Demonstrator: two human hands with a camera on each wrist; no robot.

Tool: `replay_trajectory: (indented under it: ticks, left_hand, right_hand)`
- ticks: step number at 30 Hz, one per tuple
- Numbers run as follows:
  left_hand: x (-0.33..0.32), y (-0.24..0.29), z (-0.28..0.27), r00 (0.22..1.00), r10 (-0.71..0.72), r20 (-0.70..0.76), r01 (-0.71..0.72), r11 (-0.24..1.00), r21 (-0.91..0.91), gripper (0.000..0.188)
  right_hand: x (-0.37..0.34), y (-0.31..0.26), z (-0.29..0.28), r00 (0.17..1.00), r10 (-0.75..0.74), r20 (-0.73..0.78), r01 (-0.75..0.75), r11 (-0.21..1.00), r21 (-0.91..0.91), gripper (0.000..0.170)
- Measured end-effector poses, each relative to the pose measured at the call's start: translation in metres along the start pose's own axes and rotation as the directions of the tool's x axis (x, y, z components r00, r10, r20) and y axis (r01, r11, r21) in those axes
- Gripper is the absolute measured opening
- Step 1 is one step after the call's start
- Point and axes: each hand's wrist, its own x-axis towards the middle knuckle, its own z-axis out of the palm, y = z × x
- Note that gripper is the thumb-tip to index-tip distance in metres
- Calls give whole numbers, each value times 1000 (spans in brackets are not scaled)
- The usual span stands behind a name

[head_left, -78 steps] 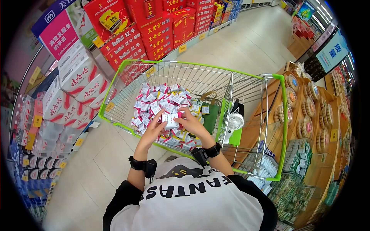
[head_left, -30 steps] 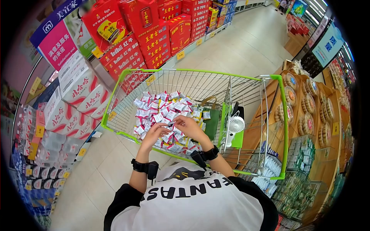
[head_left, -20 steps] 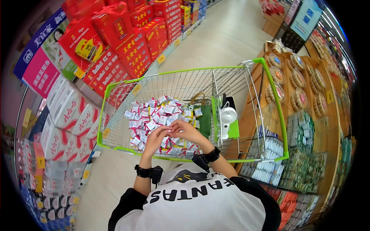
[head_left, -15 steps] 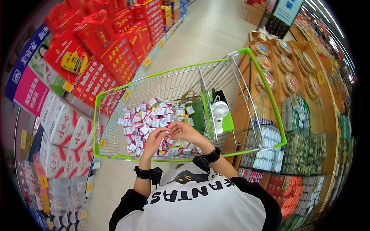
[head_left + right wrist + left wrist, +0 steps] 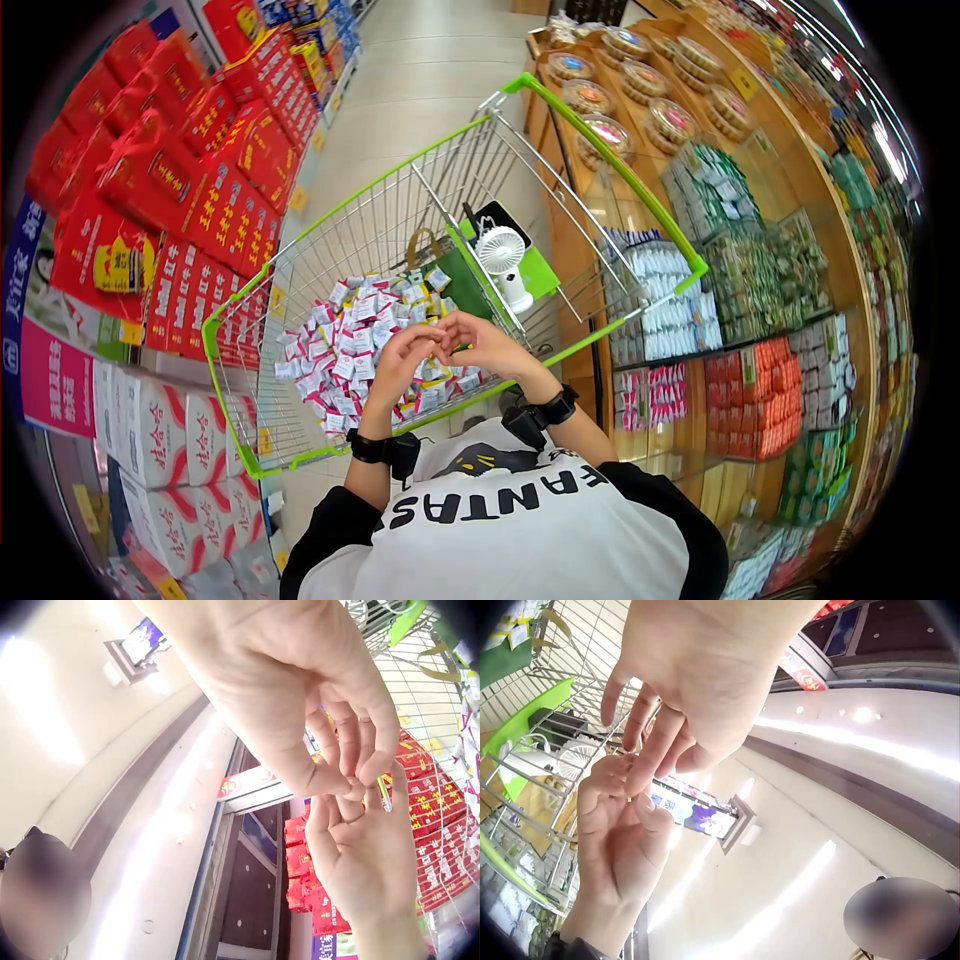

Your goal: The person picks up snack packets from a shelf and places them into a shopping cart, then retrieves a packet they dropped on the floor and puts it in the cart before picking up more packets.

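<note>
Bent and loosely spread, the fingers of my left hand (image 5: 398, 362) meet those of my right hand (image 5: 485, 345) at the tips, above the cart's near side. In the left wrist view my left hand (image 5: 697, 682) reaches down to my right hand (image 5: 619, 840). The right wrist view has my right hand (image 5: 292, 682) with thumb and fingertips at the left fingertips; a thin green-and-white strip (image 5: 385, 793) shows beside the left fingers (image 5: 397, 784), whether held I cannot tell. Beneath the hands many small white-and-pink packets (image 5: 350, 345) lie heaped in the cart (image 5: 350, 210).
A white handheld fan (image 5: 501, 252) stands in the cart's child-seat part, beside a green bag (image 5: 462, 282). Red drink boxes (image 5: 225, 225) are stacked on the left, above white cartons (image 5: 150, 415). Shelves with round biscuit tubs (image 5: 605, 140) and packaged goods (image 5: 665, 305) line the right.
The cart's far right end has swung up and left in the view, and the shelves have shifted left. A small white box seen earlier between the hands is no longer visible; the fingertips now touch.
</note>
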Motion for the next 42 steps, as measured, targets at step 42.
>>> replay_trajectory:
  ticks: [42]
  left_hand:
    - [-18, -18, 167, 838, -84, 539, 129, 991, -45, 42]
  right_hand:
    - [-193, -13, -11, 866, -249, -433, 205, 968, -146, 42]
